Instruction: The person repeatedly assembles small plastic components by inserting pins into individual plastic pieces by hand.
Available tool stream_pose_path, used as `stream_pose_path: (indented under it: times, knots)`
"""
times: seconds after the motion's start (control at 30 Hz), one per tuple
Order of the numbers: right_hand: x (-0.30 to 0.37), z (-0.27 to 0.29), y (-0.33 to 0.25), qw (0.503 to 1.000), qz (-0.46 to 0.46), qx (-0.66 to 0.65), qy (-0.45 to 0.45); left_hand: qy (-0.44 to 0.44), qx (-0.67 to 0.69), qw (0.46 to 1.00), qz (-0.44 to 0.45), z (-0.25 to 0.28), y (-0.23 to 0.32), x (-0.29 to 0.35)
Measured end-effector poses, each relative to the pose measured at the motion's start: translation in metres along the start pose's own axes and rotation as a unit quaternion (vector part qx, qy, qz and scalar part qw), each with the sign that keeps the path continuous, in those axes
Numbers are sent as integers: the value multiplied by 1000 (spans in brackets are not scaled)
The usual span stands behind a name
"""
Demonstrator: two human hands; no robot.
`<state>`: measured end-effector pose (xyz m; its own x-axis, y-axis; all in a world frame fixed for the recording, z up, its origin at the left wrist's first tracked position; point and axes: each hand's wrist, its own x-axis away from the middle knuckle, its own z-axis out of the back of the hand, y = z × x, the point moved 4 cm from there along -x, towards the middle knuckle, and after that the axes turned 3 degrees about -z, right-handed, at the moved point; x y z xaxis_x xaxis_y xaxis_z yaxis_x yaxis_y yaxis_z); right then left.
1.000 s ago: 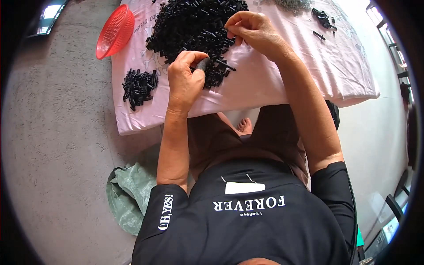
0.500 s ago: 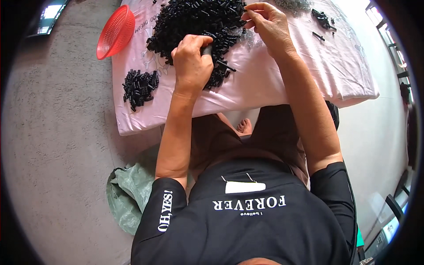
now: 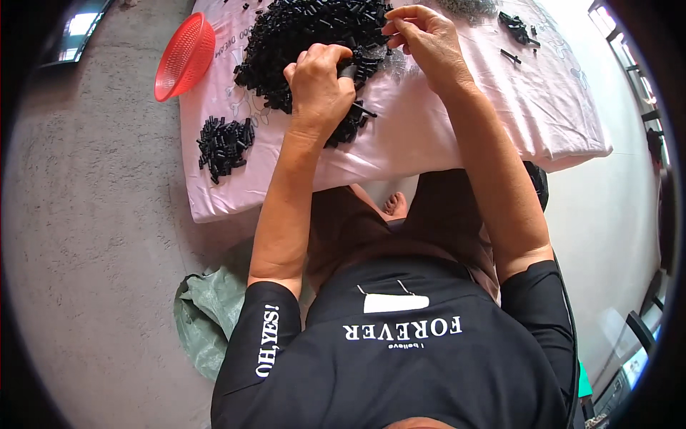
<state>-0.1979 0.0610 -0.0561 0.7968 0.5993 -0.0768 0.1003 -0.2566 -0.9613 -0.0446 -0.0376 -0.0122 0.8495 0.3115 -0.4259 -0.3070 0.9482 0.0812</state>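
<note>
A large heap of short black tube-like plastic parts (image 3: 286,36) covers the far middle of the pink cloth. At its near side my left hand (image 3: 319,86) is closed, fingers curled over the parts. Something black shows by its thumb; whether it is a held part or a cover on the thumb, I cannot tell. To the right, my right hand (image 3: 431,48) pinches thumb and forefinger together at the heap's edge. What lies between those fingertips is too small to make out. Small clear pieces (image 3: 394,63) lie scattered between the hands.
A smaller pile of black tubes (image 3: 224,146) lies at the cloth's left, below a red mesh basket (image 3: 187,57) tipped on its side. Far right are more clear pieces (image 3: 468,7) and longer black parts (image 3: 516,28). A green sack (image 3: 207,314) rests on the floor.
My left hand has moved a little farther from me over the heap, its fingers still curled. The right hand keeps its pinch in nearly the same place.
</note>
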Motion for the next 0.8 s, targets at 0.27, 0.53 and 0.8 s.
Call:
stream_pose_path:
  times: [0.27,0.53,0.8]
  knots:
    - [5,-6,9,991,-18,20,-134,52,225,973,18,19,6,9]
    - [19,-21,1,966,-95,44,-235,65,352,933,44,21,8,15]
    - [10,-9,5,963,-117,-61,-234,123,368,921,48,23,23,3]
